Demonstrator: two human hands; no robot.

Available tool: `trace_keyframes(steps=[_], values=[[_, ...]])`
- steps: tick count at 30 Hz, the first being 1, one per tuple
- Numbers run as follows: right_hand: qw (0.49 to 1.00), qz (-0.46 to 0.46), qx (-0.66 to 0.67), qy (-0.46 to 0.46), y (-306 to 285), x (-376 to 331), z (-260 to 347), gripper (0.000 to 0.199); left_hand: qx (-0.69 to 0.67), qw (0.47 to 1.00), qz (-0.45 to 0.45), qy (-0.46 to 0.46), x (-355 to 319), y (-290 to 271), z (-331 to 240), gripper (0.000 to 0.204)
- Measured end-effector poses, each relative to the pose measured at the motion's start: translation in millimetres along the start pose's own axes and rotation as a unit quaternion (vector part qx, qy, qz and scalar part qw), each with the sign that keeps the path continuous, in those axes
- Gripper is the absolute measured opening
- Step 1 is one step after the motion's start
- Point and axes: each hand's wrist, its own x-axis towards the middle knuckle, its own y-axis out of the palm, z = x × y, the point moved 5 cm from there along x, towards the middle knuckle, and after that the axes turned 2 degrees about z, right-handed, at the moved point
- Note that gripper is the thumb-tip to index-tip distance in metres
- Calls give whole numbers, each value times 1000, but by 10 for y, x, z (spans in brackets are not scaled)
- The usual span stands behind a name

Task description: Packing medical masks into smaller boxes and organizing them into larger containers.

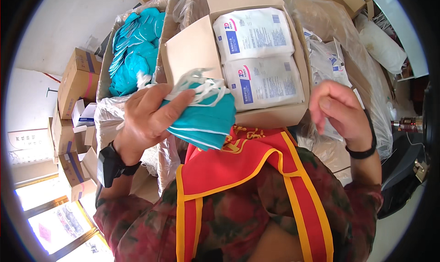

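masks (204, 117), a teal stack with white loops, sit pinched in the left hand (146, 117), thumb on top, just above the red sash (238, 165). right hand (341, 113) hangs loosely curled, holding nothing, beside the open box (192, 46). best to keep the stack squared and loops tucked, i judge, clear of the white packets (261, 55). farther left, a bag (107, 60) holds more masks.

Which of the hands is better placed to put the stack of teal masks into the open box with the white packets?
Probably the left hand: it already grips the stack of teal masks right beside the open cardboard box. The right hand is empty and holds nothing.
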Motion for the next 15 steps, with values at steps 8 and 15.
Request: trace_keyframes(steps=[8, 15], values=[[990, 100, -28, -96, 372, 532, 128, 12, -41, 996, -31, 68, 114, 78, -197, 53], [917, 130, -285, -245, 655, 552, 205, 22, -53, 993, -22, 104, 266, 113, -317, 51]])
